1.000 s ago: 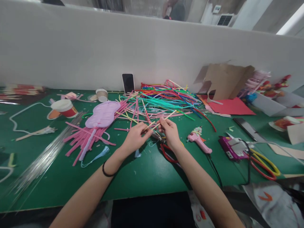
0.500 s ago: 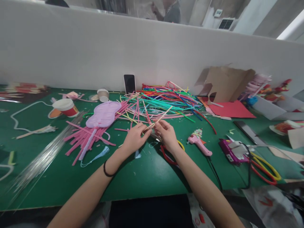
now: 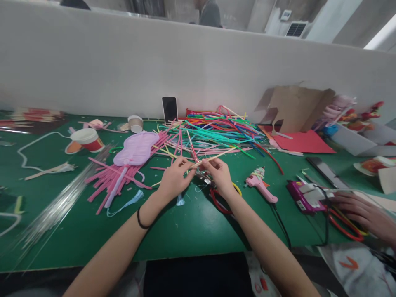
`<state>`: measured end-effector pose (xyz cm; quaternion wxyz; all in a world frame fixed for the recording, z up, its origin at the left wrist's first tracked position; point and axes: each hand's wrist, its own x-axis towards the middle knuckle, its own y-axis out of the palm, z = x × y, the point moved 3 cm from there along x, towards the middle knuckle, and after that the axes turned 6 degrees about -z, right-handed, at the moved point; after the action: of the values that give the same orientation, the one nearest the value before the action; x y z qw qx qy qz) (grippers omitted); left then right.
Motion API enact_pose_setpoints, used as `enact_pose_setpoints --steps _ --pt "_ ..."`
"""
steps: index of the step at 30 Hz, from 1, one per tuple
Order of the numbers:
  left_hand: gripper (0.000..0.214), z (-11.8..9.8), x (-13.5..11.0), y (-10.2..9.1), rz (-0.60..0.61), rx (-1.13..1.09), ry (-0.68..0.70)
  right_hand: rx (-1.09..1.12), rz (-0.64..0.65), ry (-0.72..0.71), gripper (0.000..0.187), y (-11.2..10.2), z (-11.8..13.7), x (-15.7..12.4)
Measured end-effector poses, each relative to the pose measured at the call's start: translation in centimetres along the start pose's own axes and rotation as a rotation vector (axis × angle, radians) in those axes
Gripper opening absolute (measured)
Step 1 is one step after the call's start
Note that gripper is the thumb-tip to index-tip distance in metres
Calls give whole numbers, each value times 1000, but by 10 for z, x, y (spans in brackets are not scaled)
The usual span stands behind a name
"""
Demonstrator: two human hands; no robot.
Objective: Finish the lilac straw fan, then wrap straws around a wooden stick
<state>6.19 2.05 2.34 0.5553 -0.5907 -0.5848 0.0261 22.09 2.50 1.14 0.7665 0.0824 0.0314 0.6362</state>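
Note:
Both my hands meet over the green table (image 3: 192,222) just in front of a heap of coloured sticks (image 3: 216,128). My left hand (image 3: 175,179) pinches the near end of a thin tan stick (image 3: 215,156). My right hand (image 3: 220,173) pinches the same stick a little farther along; its far end points up and right. Red-handled scissors (image 3: 218,200) lie under my right wrist. A light-blue tassel (image 3: 179,201) rests by my left hand.
Pink strips and a lilac flat shape (image 3: 136,149) lie left, with a paper cup (image 3: 86,139) and thin wires (image 3: 52,206). A phone (image 3: 170,109) leans on the wall. Right: pink glue gun (image 3: 261,185), purple tool (image 3: 305,196), cardboard, red sheet. Another person's hand (image 3: 365,214) rests far right.
The tan stick has tilted lower, lying flatter than before. Another person's hand has come into view at the far right by the red and yellow loops. My hands stayed in place.

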Motion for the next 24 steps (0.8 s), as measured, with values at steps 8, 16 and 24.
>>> enact_pose_setpoints --steps 8,16,24 --pt "18 2 -3 3 23 -57 5 -3 68 -1 36 6 -11 -2" --pt "31 -4 4 -5 52 -152 -68 26 -9 -109 32 1 8 -5" --pt "33 -8 3 -5 95 -51 -11 69 24 -143 27 -2 16 -5"
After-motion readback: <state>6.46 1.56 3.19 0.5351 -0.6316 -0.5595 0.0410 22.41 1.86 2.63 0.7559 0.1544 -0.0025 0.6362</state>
